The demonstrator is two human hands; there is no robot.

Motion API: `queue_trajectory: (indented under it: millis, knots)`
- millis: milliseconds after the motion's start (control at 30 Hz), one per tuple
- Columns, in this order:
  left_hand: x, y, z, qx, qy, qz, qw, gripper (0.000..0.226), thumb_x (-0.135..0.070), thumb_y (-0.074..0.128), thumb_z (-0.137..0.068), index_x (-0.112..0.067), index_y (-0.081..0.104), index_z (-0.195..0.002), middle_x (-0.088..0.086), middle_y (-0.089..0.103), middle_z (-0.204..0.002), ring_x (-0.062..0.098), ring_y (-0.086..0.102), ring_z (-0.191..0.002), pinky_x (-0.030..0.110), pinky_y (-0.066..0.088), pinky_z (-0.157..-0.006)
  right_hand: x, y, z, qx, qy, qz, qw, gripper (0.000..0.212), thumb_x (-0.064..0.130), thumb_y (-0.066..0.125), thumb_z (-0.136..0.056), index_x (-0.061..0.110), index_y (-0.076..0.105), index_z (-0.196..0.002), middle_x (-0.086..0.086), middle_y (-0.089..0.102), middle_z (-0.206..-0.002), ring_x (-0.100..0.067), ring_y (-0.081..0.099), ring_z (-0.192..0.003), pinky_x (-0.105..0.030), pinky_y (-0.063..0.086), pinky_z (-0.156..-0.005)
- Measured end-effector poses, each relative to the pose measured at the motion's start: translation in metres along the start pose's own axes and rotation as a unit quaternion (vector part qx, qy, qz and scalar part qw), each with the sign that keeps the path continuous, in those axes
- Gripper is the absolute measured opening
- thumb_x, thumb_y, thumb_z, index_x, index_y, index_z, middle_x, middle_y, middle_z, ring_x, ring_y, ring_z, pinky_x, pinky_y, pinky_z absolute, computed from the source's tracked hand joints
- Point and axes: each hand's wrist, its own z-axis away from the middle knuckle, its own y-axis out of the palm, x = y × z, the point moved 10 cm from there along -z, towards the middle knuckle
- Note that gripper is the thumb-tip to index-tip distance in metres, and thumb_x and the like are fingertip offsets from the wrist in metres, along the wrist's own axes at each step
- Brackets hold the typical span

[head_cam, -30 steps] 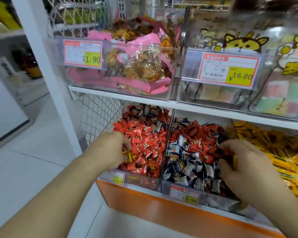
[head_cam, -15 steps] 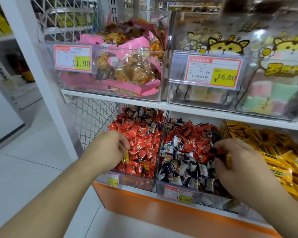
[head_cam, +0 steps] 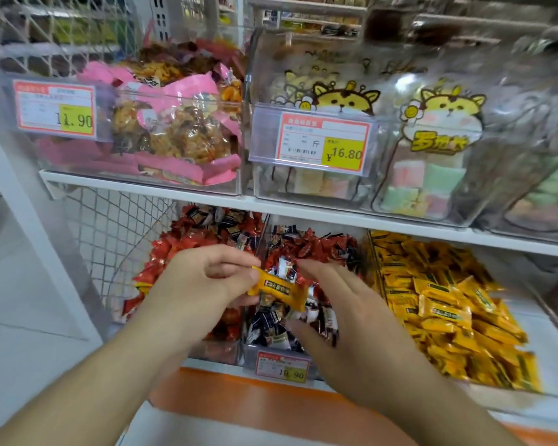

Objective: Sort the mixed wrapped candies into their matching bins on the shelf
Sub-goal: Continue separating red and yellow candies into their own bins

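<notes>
Three clear bins stand side by side on the lower shelf. The left bin (head_cam: 215, 352) holds red candies (head_cam: 181, 249) with some dark ones at the back and a stray yellow one (head_cam: 142, 288). The middle bin (head_cam: 268, 347) holds a mix of red and dark-and-white candies (head_cam: 316, 249). The right bin (head_cam: 373, 268) is full of yellow candies (head_cam: 445, 304). My left hand (head_cam: 203, 291) pinches one yellow wrapped candy (head_cam: 279, 291) above the divider between the left and middle bins. My right hand (head_cam: 345, 317) hovers over the middle bin, fingers straight and spread, right beside that candy.
The upper shelf (head_cam: 303, 209) carries clear bins of pink-wrapped snacks (head_cam: 181, 136) and cat-print bags (head_cam: 432, 140), with price tags (head_cam: 322, 146) in front. A white wire mesh panel (head_cam: 116, 233) and white post close off the left side. An orange base (head_cam: 239, 403) runs below the bins.
My left hand has lifted out of the left bin and moved right with a yellow candy. My right hand came left over the middle bin and its fingers have straightened.
</notes>
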Motion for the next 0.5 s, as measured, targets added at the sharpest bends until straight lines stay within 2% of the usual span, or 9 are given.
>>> queue_trajectory:
  millis: [33,100,167,267,367,433,467,500]
  knots:
    - [0.003,0.013,0.003,0.017,-0.007,0.002,1.000,0.013,-0.007,0.074,-0.092,-0.018,0.080,-0.096,0.006,0.079,-0.093,0.021,0.078,-0.084,0.032,0.062,-0.083,0.004,-0.001,0.001,-0.001,-0.008,0.004,1.000,0.066,0.061,0.055,-0.097,0.047,0.024,-0.153,0.030,0.036,-0.145,0.005,0.036,-0.131,-0.017,0.037,-0.105]
    - [0.005,0.034,0.009,0.045,-0.012,-0.004,0.999,0.013,-0.008,0.074,-0.093,-0.020,0.079,-0.097,0.003,0.079,-0.094,0.018,0.078,-0.084,0.028,0.062,-0.081,0.007,-0.004,0.003,-0.016,-0.023,0.012,1.000,0.048,0.053,0.056,-0.100,0.043,0.039,-0.145,0.024,0.049,-0.130,0.000,0.047,-0.116,-0.023,0.048,-0.095]
    - [0.006,0.048,0.012,0.062,-0.011,-0.010,0.998,0.013,-0.011,0.073,-0.094,-0.022,0.078,-0.100,0.000,0.079,-0.095,0.017,0.078,-0.085,0.032,0.061,-0.085,-0.001,-0.011,0.005,-0.039,-0.017,0.033,0.999,0.032,0.043,0.057,-0.101,0.038,0.052,-0.133,0.019,0.058,-0.114,-0.005,0.054,-0.102,-0.029,0.053,-0.083]
    - [0.002,0.047,0.009,0.058,0.011,-0.044,0.997,0.012,-0.019,0.070,-0.097,-0.028,0.077,-0.101,-0.006,0.079,-0.094,0.012,0.077,-0.087,0.036,0.060,-0.088,-0.044,-0.036,0.007,-0.089,0.057,0.065,0.992,0.027,0.039,0.061,-0.098,0.033,0.061,-0.125,0.015,0.065,-0.107,-0.011,0.061,-0.097,-0.033,0.055,-0.080]
    - [-0.008,0.024,0.002,0.021,0.072,-0.147,0.986,0.011,-0.027,0.070,-0.096,-0.036,0.075,-0.098,-0.015,0.076,-0.094,0.004,0.072,-0.088,0.028,0.056,-0.085,-0.105,-0.080,0.019,-0.161,0.193,0.132,0.959,0.026,0.033,0.067,-0.093,0.015,0.070,-0.112,-0.006,0.071,-0.094,-0.031,0.066,-0.088,-0.038,0.054,-0.074]
    - [-0.014,0.005,-0.005,-0.009,0.114,-0.222,0.968,0.013,-0.027,0.069,-0.095,-0.039,0.073,-0.096,-0.021,0.073,-0.094,-0.001,0.068,-0.091,0.023,0.052,-0.083,-0.134,-0.097,0.030,-0.167,0.290,0.187,0.924,0.028,0.028,0.074,-0.087,0.004,0.061,-0.081,-0.019,0.061,-0.070,-0.040,0.061,-0.073,-0.043,0.054,-0.066]
    - [-0.015,-0.007,-0.011,-0.024,0.131,-0.253,0.958,0.014,-0.026,0.069,-0.095,-0.040,0.072,-0.096,-0.024,0.071,-0.093,-0.003,0.066,-0.091,0.023,0.052,-0.083,-0.143,-0.098,0.032,-0.155,0.313,0.195,0.917,0.035,0.024,0.078,-0.083,0.005,0.050,-0.071,-0.021,0.053,-0.062,-0.043,0.058,-0.069,-0.046,0.052,-0.063]
    - [-0.015,-0.018,-0.016,-0.036,0.142,-0.278,0.949,0.017,-0.023,0.070,-0.095,-0.040,0.072,-0.095,-0.024,0.071,-0.092,-0.003,0.065,-0.090,0.024,0.053,-0.083,-0.145,-0.096,0.031,-0.137,0.320,0.194,0.917,0.039,0.021,0.079,-0.082,0.007,0.045,-0.069,-0.019,0.046,-0.059,-0.044,0.057,-0.070,-0.048,0.051,-0.063]
